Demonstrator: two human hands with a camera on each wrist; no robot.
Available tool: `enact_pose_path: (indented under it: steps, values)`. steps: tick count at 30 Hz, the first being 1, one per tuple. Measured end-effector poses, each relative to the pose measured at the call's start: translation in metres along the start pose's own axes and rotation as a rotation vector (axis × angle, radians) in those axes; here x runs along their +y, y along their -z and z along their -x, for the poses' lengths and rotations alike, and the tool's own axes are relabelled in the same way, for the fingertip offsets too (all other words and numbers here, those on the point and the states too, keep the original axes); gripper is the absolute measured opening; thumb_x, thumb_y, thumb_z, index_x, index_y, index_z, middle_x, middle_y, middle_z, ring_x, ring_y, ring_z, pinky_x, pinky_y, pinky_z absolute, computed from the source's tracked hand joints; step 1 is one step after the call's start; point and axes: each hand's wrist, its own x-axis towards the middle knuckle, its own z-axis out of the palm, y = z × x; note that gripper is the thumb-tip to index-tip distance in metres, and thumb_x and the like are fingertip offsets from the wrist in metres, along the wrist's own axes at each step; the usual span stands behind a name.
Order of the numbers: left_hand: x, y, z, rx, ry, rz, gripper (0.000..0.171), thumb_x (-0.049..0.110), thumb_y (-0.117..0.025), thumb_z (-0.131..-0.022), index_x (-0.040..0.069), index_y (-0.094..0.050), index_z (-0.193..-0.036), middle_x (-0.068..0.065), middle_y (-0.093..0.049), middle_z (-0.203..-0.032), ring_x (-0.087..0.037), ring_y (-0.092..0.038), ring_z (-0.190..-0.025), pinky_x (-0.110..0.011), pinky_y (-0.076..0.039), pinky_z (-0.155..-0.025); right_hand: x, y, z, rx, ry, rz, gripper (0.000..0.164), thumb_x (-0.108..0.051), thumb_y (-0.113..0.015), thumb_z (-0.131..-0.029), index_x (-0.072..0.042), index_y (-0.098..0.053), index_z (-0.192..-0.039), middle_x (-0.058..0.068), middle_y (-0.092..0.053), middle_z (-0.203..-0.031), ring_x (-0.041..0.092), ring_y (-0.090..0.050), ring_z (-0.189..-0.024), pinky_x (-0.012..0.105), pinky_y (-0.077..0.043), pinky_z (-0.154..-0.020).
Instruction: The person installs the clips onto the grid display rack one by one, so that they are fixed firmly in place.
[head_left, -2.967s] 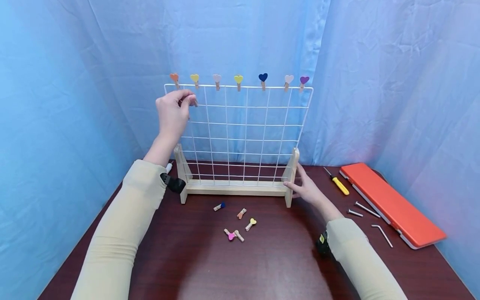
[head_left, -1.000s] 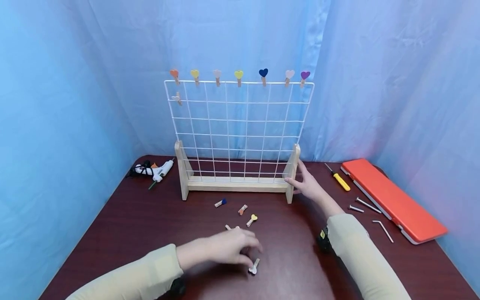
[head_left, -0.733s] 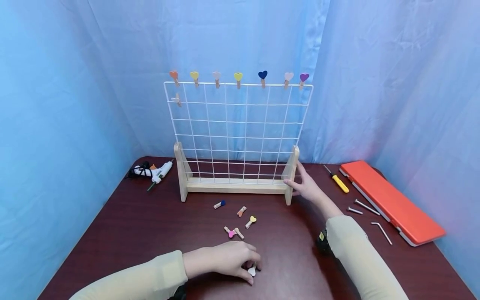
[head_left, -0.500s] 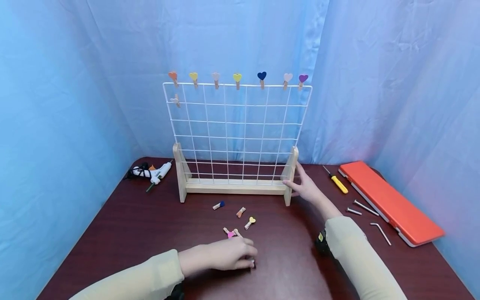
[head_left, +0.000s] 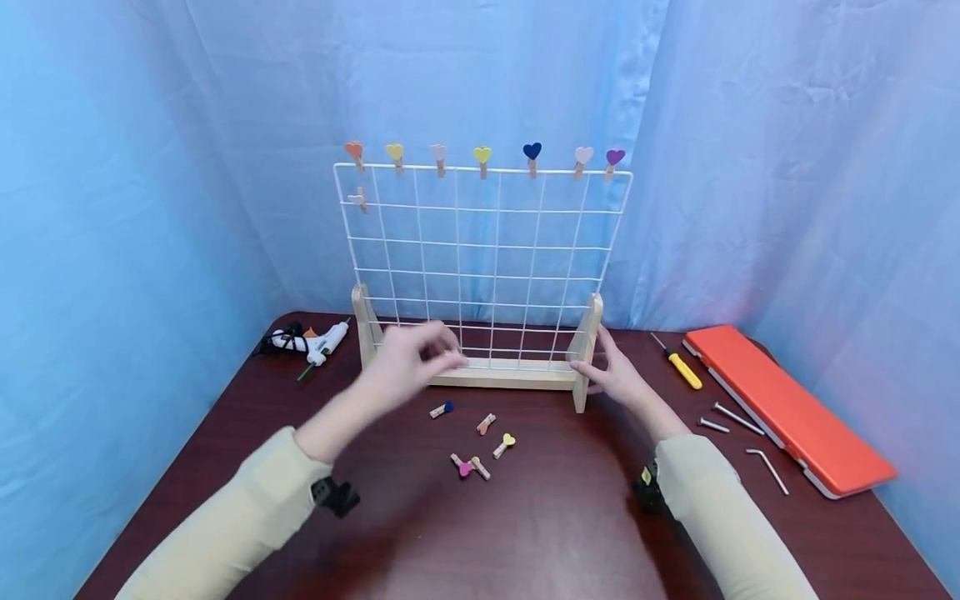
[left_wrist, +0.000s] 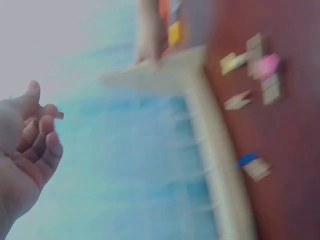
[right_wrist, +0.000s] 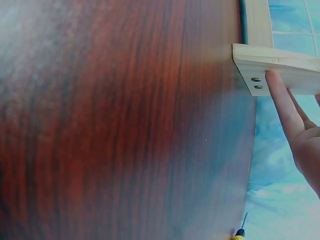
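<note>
- From the head view I see the left hand (head_left: pixel 408 358) in front of the lower left of the wire grid (head_left: pixel 496 245).
- Its thumb and fingertips pinch a clothespin (left_wrist: pixel 60 115); in the left wrist view only a small wooden end pokes out, so I can't make out its heart.
- I see the right hand (head_left: pixel 618 379) with fingers extended, touching the stand's right wooden upright (head_left: pixel 594 317), thumb at the front edge.
- Below the left hand, on the table (head_left: pixel 600 517), lie a blue clothespin (head_left: pixel 442 410), an orange clothespin (head_left: pixel 486 424) and a yellow clothespin (head_left: pixel 508 439).
- Nearer me, a pink clothespin (head_left: pixel 464 469) touches a plain-looking clothespin (head_left: pixel 480 469).
- Seven heart clothespins (head_left: pixel 482 156) line the grid's top wire; a white-heart clothespin (head_left: pixel 362 200) sits below, at left.
</note>
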Motion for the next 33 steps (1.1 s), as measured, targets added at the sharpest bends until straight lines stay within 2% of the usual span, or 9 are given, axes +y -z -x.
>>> enact_pose_path:
  steps: [2, 4, 9, 13, 17, 21, 27, 33]
  values:
    - [-0.003, 0.02, -0.017, 0.116, 0.017, -0.002, 0.011, 0.027, -0.071, -0.074, 0.017, -0.066, -0.076, 0.012, -0.062, -0.064, -0.001, -0.049, -0.05, -0.018, -0.04, -0.045, 0.0, 0.001, 0.0, 0.0, 0.001, 0.006, 0.081, -0.022, -0.058, -0.087, -0.03, 0.0, -0.143, 0.021, -0.018, -0.141, 0.044, -0.032, -0.121, 0.052, -0.049, -0.066]
    - [-0.007, 0.04, -0.034, 0.19, 0.066, 0.03, 0.012, 0.027, -0.071, -0.074, 0.015, -0.069, -0.077, 0.009, -0.064, -0.066, -0.005, -0.051, -0.049, -0.019, -0.043, -0.045, 0.0, 0.002, 0.001, 0.005, 0.004, 0.008, 0.081, -0.022, -0.058, -0.087, -0.03, 0.0, -0.143, 0.021, -0.018, -0.141, 0.044, -0.032, -0.121, 0.052, -0.049, -0.066]
    - [-0.02, 0.082, -0.07, 0.286, 0.212, 0.056, 0.019, 0.025, -0.066, -0.079, 0.009, -0.071, -0.088, -0.001, -0.069, -0.074, -0.011, -0.06, -0.053, -0.021, -0.05, -0.051, 0.0, 0.002, 0.002, 0.004, 0.0, 0.011, 0.083, -0.025, -0.059, -0.086, -0.031, 0.001, -0.143, 0.023, -0.02, -0.14, 0.045, -0.033, -0.12, 0.051, -0.049, -0.067]
    - [-0.032, 0.101, -0.09, 0.349, 0.239, -0.096, 0.025, 0.03, -0.062, -0.082, 0.01, -0.071, -0.093, -0.004, -0.069, -0.075, -0.011, -0.061, -0.054, -0.017, -0.047, -0.054, 0.0, 0.002, 0.002, 0.002, -0.002, 0.005, 0.082, -0.023, -0.059, -0.086, -0.031, 0.001, -0.143, 0.024, -0.022, -0.139, 0.045, -0.035, -0.119, 0.052, -0.049, -0.067]
    - [-0.039, 0.109, -0.101, 0.341, 0.181, -0.329, 0.027, 0.035, -0.06, -0.083, 0.014, -0.073, -0.091, -0.003, -0.069, -0.072, -0.012, -0.059, -0.055, -0.02, -0.04, -0.058, 0.001, 0.001, 0.002, 0.0, 0.004, 0.001, 0.082, -0.021, -0.058, -0.087, -0.031, 0.001, -0.143, 0.024, -0.022, -0.138, 0.045, -0.035, -0.118, 0.051, -0.05, -0.066]
    - [-0.039, 0.111, -0.107, 0.301, 0.144, -0.462, 0.026, 0.035, -0.06, -0.083, 0.015, -0.073, -0.09, -0.005, -0.069, -0.074, -0.017, -0.06, -0.061, -0.028, -0.04, -0.064, 0.002, 0.001, 0.001, -0.004, 0.008, 0.0, 0.082, -0.02, -0.058, -0.087, -0.031, 0.001, -0.143, 0.024, -0.021, -0.139, 0.046, -0.034, -0.119, 0.052, -0.049, -0.066]
    - [-0.036, 0.112, -0.113, 0.263, 0.176, -0.528, 0.025, 0.036, -0.058, -0.084, 0.016, -0.073, -0.091, -0.004, -0.07, -0.079, -0.019, -0.059, -0.069, -0.034, -0.041, -0.06, 0.0, 0.001, 0.001, 0.001, 0.001, 0.015, 0.081, -0.02, -0.057, -0.087, -0.031, 0.001, -0.143, 0.022, -0.02, -0.14, 0.044, -0.033, -0.12, 0.051, -0.05, -0.066]
    - [-0.037, 0.11, -0.114, 0.249, 0.191, -0.542, 0.025, 0.036, -0.057, -0.084, 0.018, -0.072, -0.092, -0.003, -0.069, -0.077, -0.019, -0.058, -0.068, -0.035, -0.04, -0.055, -0.001, 0.001, 0.0, -0.004, 0.004, 0.014, 0.081, -0.023, -0.058, -0.087, -0.03, 0.001, -0.143, 0.023, -0.02, -0.14, 0.044, -0.034, -0.12, 0.05, -0.05, -0.066]
